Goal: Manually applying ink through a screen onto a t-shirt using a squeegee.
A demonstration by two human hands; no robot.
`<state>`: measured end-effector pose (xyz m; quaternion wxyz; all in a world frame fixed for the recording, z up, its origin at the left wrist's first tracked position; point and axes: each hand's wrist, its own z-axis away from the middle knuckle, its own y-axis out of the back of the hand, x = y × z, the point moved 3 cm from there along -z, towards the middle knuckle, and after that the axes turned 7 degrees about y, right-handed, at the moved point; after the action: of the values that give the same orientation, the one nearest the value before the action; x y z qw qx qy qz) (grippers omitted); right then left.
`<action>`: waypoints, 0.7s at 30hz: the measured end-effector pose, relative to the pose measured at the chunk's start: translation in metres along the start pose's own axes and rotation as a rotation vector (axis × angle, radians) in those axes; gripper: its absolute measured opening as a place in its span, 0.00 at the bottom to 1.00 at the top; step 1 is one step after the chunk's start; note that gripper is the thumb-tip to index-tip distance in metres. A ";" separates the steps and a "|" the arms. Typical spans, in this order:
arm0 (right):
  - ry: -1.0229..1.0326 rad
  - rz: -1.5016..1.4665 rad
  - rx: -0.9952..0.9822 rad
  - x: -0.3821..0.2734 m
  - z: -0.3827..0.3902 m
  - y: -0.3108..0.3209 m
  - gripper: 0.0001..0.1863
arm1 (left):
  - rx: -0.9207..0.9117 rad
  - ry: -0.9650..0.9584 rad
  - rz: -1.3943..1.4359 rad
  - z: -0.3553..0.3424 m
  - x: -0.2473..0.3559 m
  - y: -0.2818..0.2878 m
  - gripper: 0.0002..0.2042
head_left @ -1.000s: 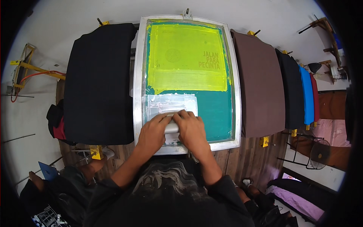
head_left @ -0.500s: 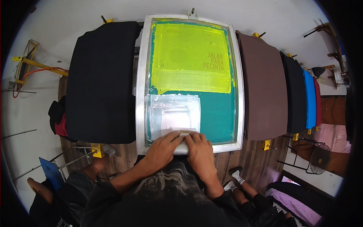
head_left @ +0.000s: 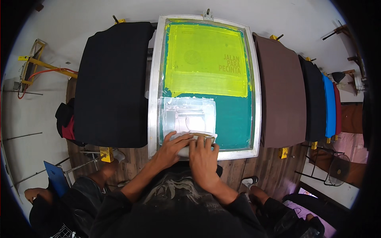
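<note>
A silk-screen frame (head_left: 257, 99) with a pale metal rim lies in front of me. Its mesh is yellow-green (head_left: 206, 51) in the far part and teal (head_left: 234, 119) in the near part. White ink (head_left: 186, 119) covers a patch at the near left of the mesh. Along the near end of that patch, my two hands are closed on a squeegee (head_left: 202, 135); most of it is under my fingers. My left hand (head_left: 168, 150) grips its left side, thumb raised. My right hand (head_left: 203, 158) holds it at the right, fingers bent over the top.
Beside the frame are boards covered in cloth: black (head_left: 113, 83) at left, brown (head_left: 282, 91) at right, with black, blue (head_left: 328, 105) and red ones beyond. Yellow clamps (head_left: 106, 154) stick out at their ends. People sit nearby at lower left and lower right. A fan (head_left: 337, 169) stands at right.
My hands and the squeegee have shifted slightly away from me, and the squeegee is now tilted differently, showing its brown part. My left thumb has lifted. The whole view has shifted slightly.
</note>
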<state>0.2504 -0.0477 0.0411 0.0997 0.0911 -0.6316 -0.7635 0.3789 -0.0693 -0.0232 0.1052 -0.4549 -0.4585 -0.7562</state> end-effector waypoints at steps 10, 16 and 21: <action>0.023 -0.079 0.163 0.015 -0.020 0.001 0.13 | 0.228 -0.023 -0.105 -0.013 0.011 0.016 0.31; 0.114 -0.378 0.194 0.022 -0.047 -0.024 0.19 | 0.249 0.095 -0.251 -0.019 0.005 0.039 0.27; 0.138 -0.517 0.150 0.026 -0.020 -0.030 0.23 | 0.220 0.081 -0.239 0.002 0.017 0.020 0.24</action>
<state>0.2301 -0.0683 0.0072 -0.0629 0.3083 -0.6339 -0.7065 0.3817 -0.0746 0.0025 0.0820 -0.3518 -0.5850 -0.7262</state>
